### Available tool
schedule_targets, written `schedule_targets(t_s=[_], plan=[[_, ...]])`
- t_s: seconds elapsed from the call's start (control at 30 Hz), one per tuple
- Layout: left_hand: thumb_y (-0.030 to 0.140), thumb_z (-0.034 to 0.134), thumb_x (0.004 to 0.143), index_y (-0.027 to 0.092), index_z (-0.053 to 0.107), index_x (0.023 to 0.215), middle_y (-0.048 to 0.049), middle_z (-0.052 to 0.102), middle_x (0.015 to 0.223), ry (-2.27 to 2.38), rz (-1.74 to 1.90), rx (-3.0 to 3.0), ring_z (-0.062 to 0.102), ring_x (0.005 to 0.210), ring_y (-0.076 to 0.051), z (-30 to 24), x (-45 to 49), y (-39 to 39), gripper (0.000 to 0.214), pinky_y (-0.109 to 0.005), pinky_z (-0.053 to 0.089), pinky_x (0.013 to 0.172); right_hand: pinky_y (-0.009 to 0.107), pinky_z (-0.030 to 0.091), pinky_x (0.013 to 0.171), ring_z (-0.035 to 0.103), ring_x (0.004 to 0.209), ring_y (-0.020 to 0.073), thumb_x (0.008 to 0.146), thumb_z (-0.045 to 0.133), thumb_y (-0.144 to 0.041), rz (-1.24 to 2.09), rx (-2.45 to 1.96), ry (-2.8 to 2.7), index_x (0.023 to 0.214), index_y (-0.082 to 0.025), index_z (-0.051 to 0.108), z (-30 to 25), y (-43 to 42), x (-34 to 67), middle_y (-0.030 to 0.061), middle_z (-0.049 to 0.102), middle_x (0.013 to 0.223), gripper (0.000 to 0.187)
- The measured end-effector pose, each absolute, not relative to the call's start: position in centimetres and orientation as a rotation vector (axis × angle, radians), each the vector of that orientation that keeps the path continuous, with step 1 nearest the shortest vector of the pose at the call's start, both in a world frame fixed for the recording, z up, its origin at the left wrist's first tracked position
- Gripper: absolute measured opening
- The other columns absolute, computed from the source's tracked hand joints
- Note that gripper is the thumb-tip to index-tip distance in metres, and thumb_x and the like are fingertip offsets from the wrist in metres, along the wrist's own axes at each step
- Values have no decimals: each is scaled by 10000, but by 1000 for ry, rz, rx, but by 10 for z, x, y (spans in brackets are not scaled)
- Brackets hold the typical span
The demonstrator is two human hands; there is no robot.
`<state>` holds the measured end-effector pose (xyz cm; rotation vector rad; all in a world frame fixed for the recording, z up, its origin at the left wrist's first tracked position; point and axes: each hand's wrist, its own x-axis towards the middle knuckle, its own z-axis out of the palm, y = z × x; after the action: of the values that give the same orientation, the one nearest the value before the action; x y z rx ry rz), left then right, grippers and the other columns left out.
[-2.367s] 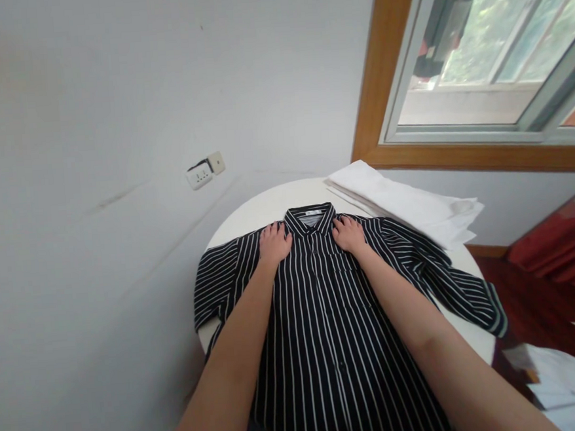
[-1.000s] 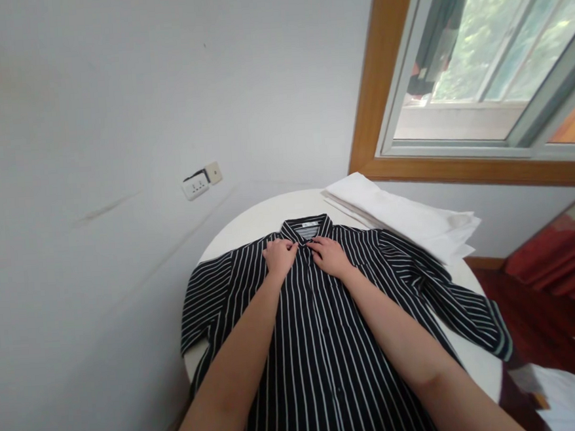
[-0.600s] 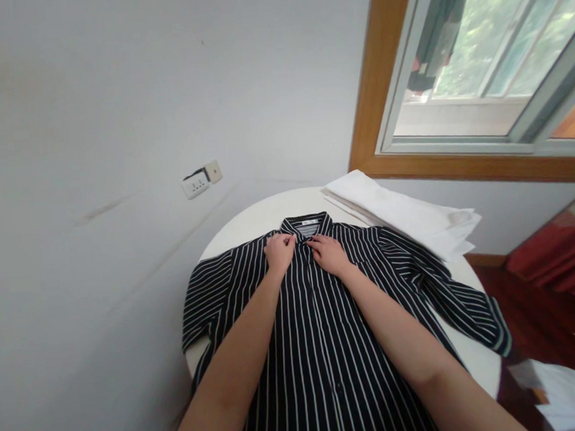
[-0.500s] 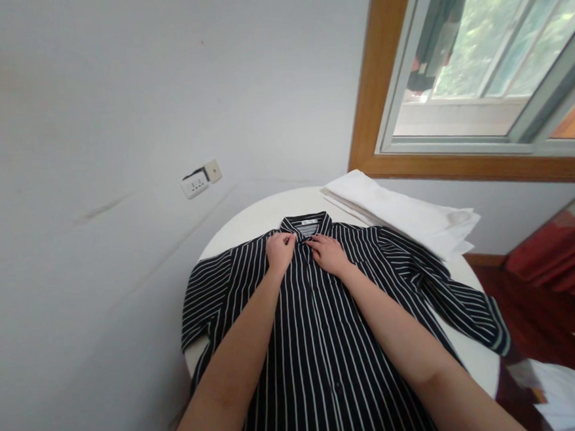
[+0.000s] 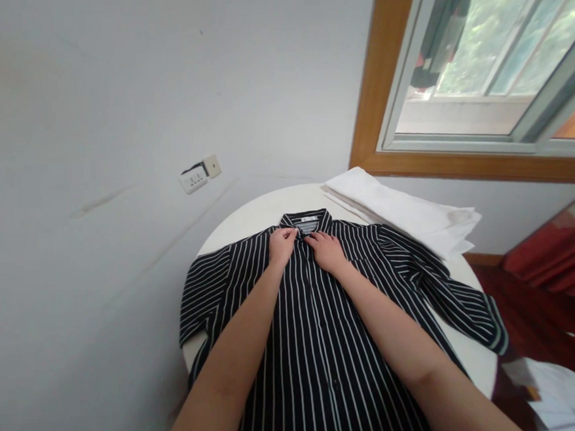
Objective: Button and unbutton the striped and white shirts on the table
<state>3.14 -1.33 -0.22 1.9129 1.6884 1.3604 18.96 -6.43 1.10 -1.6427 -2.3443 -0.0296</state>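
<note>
Nearest to me, the lower front of a black shirt with white stripes [image 5: 322, 357] spreads face up across a round white bench [image 5: 252, 211]. Low on the right, off the bench, lie white papers [image 5: 568, 389], rather blurred. The sleeve on that side bends outward, its cuff [image 5: 497, 335] reaching the bench's rim.

Farther up, I have both hands at the collar [image 5: 325, 221]. My left hand [image 5: 282, 244] has its fingers closed in a pinch on the collar's front edge. My right hand [image 5: 327, 252] sits just beside it, fingers bent onto the cloth at the neck opening; I can't tell whether they grip it.

Beyond the shirt's shoulder, folded white sheets [image 5: 400, 211] lie on the bench. Behind stands a pale wall [image 5: 111, 90] with a socket [image 5: 194, 179] and a wood-framed window [image 5: 367, 124].
</note>
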Motion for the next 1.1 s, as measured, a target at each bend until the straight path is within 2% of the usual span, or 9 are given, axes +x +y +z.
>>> schedule_targets(t_s=[0.17, 0.27, 0.4, 0.5, 0.63, 0.7, 0.83, 0.97, 1.1], plan=[[394, 545, 823, 209, 692, 721, -53, 675, 833, 2042, 1120, 2028, 573, 889, -233, 8, 32, -31, 257, -356, 432, 797, 424, 298, 1036, 370, 1291, 220, 881, 377, -151, 5, -1608, -2278, 1299, -318, 506, 8, -61, 193, 16, 470, 1384, 469], [455, 554, 805, 211, 659, 696, -74, 644, 862, 2197, 985, 2109, 532, 954, -282, 15, 33, -44, 287, -413, 406, 820, 379, 293, 1054, 390, 1280, 204, 836, 415, -128, 8, -1604, -2124, 1260, -257, 557, 9, -58, 198, 32, 487, 1370, 465], [362, 530, 839, 220, 652, 925, -88, 611, 1010, 2130, 1032, 2287, 502, 1021, -275, 17, 32, -48, 206, -416, 402, 872, 378, 250, 1078, 404, 1276, 186, 820, 425, -122, -23, -1585, -2026, 1227, -188, 577, 10, -57, 201, 56, 564, 1292, 439], [261, 477, 866, 216, 616, 1101, -83, 581, 1169, 1972, 1026, 2468, 469, 1121, -254, 10, 31, -44, 276, -400, 377, 967, 427, 210, 1087, 438, 1252, 195, 835, 432, -158, -18, -1611, -2056, 1161, -194, 615, 6, -59, 199, 62, 593, 1258, 376], [269, 418, 897, 162, 581, 1200, -81, 541, 1306, 1922, 826, 2543, 403, 1249, -255, -4, 33, -35, 361, -402, 316, 1060, 482, 200, 1074, 469, 1218, 213, 864, 422, -223, -5, -1649, -2073, 1114, -224, 638, 1, -61, 196, 54, 592, 1259, 330], [303, 378, 916, 146, 548, 1250, -86, 513, 1350, 1929, 729, 2541, 385, 1279, -260, -9, 34, -33, 406, -421, 301, 1074, 488, 185, 1079, 430, 1252, 218, 874, 422, -245, -29, -1653, -2062, 1105, -238, 643, 0, -60, 198, 48, 573, 1283, 320], [339, 350, 926, 153, 515, 1291, -94, 474, 1390, 1939, 680, 2538, 359, 1308, -265, -11, 34, -33, 442, -446, 284, 1084, 469, 170, 1096, 278, 1355, 229, 898, 404, -271, -106, -1716, -1979, 1224, -250, 579, 1, -53, 206, 58, 438, 1414, 370], [326, 351, 922, 160, 540, 1260, -98, 521, 1340, 1968, 795, 2499, 409, 1264, -259, -3, 34, -37, 422, -417, 314, 1063, 429, 222, 1089, 275, 1362, 234, 929, 321, -234, -55, -1823, -1976, 1333, -189, 477, 4, -38, 216, 99, 382, 1448, 436], [189, 288, 913, 116, 497, 1298, -125, 501, 1355, 2070, 879, 2431, 398, 1279, -244, 4, 36, -30, 444, -401, 278, 1085, 418, 217, 1095, 256, 1370, 247, 949, 298, -287, -24, -1865, -2032, 1348, -89, 435, 6, -19, 219, 153, 368, 1449, 466]])
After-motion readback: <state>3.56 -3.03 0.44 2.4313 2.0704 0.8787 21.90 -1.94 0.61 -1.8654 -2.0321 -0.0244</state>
